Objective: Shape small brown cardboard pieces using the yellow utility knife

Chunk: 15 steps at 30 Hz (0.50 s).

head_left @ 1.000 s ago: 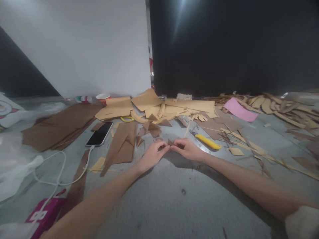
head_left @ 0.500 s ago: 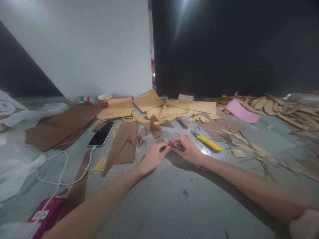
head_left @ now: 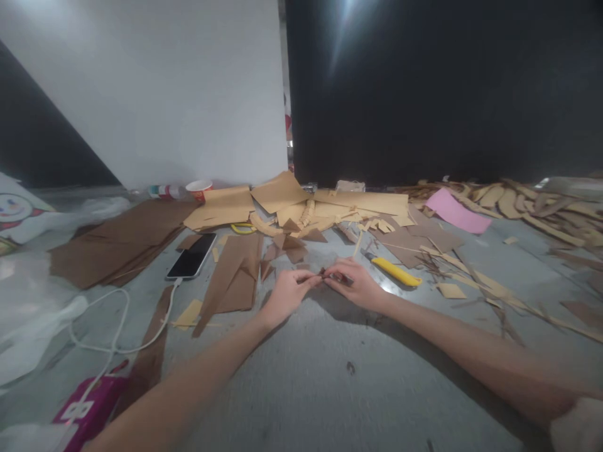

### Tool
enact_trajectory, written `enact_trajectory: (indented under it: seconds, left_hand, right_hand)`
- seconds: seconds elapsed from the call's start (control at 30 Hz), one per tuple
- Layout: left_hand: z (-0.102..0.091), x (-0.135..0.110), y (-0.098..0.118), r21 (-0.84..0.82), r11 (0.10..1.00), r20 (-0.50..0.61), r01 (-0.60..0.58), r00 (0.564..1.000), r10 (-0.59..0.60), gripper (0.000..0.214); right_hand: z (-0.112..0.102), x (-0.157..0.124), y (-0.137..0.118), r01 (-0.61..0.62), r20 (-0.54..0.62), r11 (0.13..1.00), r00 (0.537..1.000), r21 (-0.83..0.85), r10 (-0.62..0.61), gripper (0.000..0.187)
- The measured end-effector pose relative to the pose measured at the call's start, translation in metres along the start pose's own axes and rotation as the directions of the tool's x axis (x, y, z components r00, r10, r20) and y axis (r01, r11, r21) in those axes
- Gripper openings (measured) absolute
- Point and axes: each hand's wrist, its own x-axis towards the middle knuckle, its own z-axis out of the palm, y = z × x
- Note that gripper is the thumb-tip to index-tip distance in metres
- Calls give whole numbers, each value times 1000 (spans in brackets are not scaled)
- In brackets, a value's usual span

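My left hand (head_left: 291, 294) and my right hand (head_left: 354, 284) meet over the middle of the table, fingertips pinched together. Between them they hold a small brown paper piece (head_left: 323, 272), mostly hidden by the fingers. Several brown paper triangles (head_left: 294, 245) lie just beyond my hands. To the left rests a folded brown paper sheet (head_left: 238, 276). A yellow utility knife (head_left: 396, 271) lies to the right of my right hand.
A phone (head_left: 192, 256) on a white cable (head_left: 126, 314) lies at left, with a magenta box (head_left: 92, 405) nearer me. Tan paper sheets (head_left: 221, 207), a paper cup (head_left: 200, 189) and a pink sheet (head_left: 456, 210) sit at the back. Paper strips (head_left: 485, 285) litter the right.
The brown paper piece stood up as a point between my fingers; now less of it shows. My left fingers have straightened and the hand has turned slightly.
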Motion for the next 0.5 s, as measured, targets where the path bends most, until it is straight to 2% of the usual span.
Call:
enact_trajectory:
  seconds: [0.2, 0.5]
  left_hand:
    - [0, 8, -8, -223, 975, -16, 19, 1000, -23, 48]
    - [-5, 9, -9, -206, 978, -101, 37, 993, -59, 45]
  right_hand:
    - [-6, 2, -4, -44, 1, 999, 999, 23, 44, 29]
    - [-6, 2, -4, 99, 118, 995, 988, 0, -99, 30]
